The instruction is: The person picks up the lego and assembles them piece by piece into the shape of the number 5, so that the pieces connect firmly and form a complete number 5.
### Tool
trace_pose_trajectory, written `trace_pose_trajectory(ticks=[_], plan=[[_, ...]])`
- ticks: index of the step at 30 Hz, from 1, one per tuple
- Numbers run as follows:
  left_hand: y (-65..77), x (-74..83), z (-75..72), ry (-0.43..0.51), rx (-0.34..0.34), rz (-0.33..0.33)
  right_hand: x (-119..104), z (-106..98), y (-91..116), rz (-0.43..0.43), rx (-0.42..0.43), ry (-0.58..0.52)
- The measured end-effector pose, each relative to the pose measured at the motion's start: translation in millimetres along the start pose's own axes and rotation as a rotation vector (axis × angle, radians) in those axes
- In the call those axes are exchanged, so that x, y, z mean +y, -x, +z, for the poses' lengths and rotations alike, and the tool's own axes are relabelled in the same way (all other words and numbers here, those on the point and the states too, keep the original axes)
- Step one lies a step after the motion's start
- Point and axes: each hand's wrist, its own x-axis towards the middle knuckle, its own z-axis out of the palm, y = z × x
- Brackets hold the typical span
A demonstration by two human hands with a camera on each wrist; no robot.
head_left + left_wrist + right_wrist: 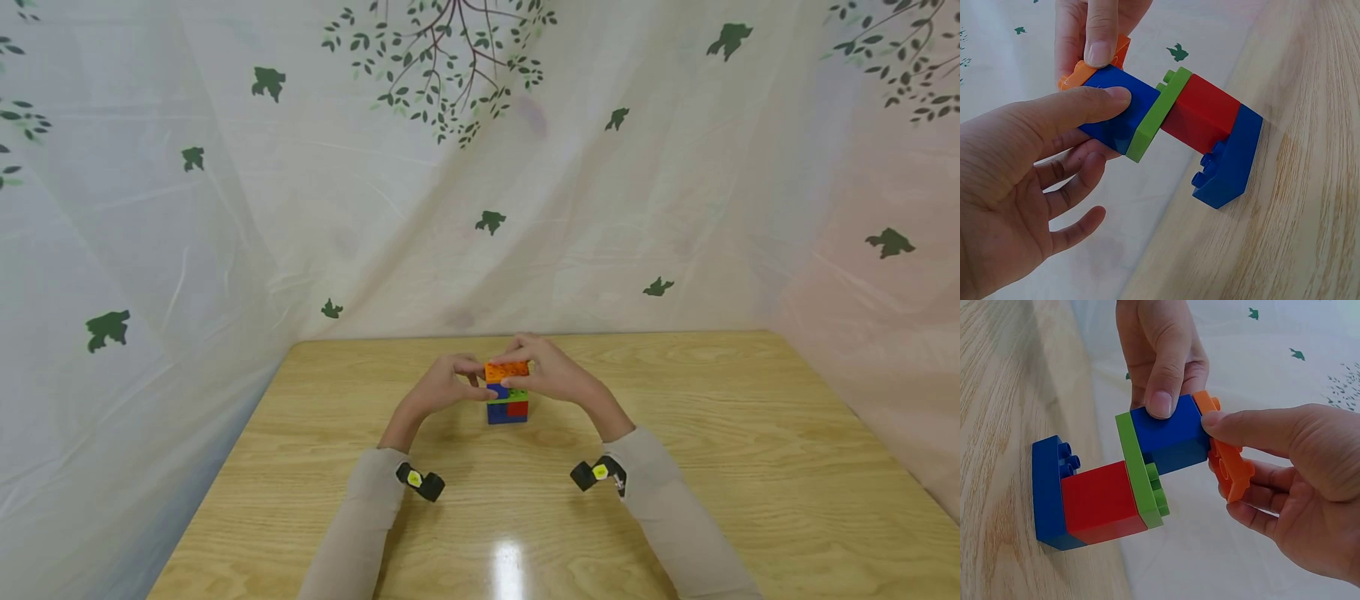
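A stack of toy building bricks stands on the table. At its bottom is a flat blue brick, with a red brick over one end. A flat green brick lies on the red one. Above the green brick sits an upper blue brick, pinched by my left hand with the thumb on its side. On top is a flat orange brick, which my right hand grips between thumb and fingers. The orange brick meets the upper blue brick; whether it is fully pressed on I cannot tell.
The wooden table reaches back to a pale curtain printed with leaves and birds. Each wrist wears a small black camera, the left wrist camera and the right wrist camera.
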Motion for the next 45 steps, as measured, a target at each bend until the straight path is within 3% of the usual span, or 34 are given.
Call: trace_pose_trajectory(ticks=[16,45], plan=[[0.3,0.9,0.9,-0.002,0.002,-0.015,-6.5,0.1,1.2,-0.019,-0.002,0.056],[0.6,1.5,2.7,-0.025,0.010,-0.004,-0.2,-3.0,3.3,0.015,-0.014,-0.028]])
